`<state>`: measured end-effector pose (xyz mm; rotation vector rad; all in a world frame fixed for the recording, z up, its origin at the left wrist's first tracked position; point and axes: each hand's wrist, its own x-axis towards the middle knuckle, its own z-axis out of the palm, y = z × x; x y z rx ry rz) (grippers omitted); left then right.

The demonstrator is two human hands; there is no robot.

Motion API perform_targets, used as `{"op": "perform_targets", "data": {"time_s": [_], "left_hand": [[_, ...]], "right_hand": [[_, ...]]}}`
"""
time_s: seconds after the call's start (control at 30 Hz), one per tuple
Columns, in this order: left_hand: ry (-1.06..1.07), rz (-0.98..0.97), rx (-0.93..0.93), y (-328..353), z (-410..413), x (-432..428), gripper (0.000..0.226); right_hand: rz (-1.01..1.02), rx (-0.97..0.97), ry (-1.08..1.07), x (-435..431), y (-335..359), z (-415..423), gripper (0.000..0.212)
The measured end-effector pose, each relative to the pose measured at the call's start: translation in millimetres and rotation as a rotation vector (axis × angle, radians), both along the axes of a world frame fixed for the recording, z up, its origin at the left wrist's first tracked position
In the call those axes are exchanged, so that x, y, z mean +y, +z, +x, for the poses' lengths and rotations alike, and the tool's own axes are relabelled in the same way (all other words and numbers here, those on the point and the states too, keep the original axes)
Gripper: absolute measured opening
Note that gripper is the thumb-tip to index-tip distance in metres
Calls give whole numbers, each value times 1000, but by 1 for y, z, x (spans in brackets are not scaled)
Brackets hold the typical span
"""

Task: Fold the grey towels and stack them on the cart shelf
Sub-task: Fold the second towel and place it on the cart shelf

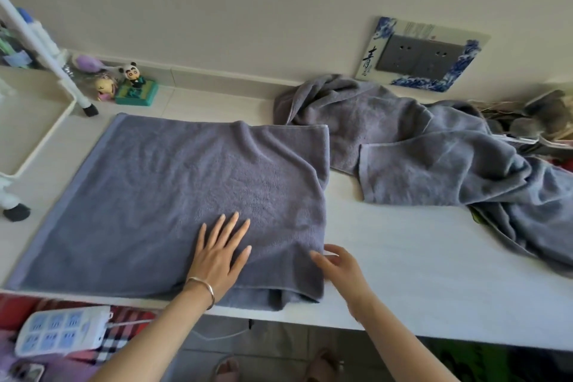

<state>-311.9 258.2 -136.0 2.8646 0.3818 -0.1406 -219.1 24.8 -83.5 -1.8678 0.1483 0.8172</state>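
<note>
On the white table (pixel 403 273), left of the middle, the folded grey towel (pixel 161 195) is lying flat, and its near edge is reaching right up to the table's front edge. The left hand (pixel 217 257) is pressing down on the near part of it, palm flat and fingers spread wide, with a thin bracelet (pixel 203 288) sitting on the wrist. The right hand (pixel 341 270) is hovering at the towel's near right corner with its fingers loosely bent and the tips touching the edge. It's a bit blurry, so I honestly can't tell if it's pinching the cloth or not.

Behind and off to the right, a crumpled pile of grey towels (pixel 434 158) is sprawling across the table, with one end trailing toward the front right. The white cart shelf (pixel 31 121) is sitting at the left edge, just beside the folded towel. A panda figurine (pixel 135 73) is standing by the wall behind it, a wall socket (pixel 424 56) is showing above the pile, and a power strip (pixel 62 329) is lying at the bottom left, below the table edge.
</note>
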Motion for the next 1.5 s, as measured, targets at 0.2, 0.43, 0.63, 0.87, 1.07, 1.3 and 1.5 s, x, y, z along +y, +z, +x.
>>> {"op": "perform_targets", "data": {"time_s": [0.2,0.43,0.63,0.87,1.07,1.3,1.5], "left_hand": [[-11,-80,42,5,0,3,97],[-104,-62,176,13,-1,5,82],[-142,-34,212,15,-1,8,63],[-321,-122,-49,6,-35,26,83],[-515,-261,-365,-9,-55,35,44],[-453,-281,-395,-6,-45,33,30],[-534,-292,-504,-4,-38,31,42]], "right_hand": [[259,343,-84,2,15,1,36],[271,424,-51,-17,26,-17,38],[266,400,-192,-18,25,-34,33],[-136,-524,-241,-25,-3,-66,21],[-156,-699,259,-5,-24,-89,13],[-250,-744,327,1,-34,-85,20],[-281,-847,357,1,-32,-84,6]]}}
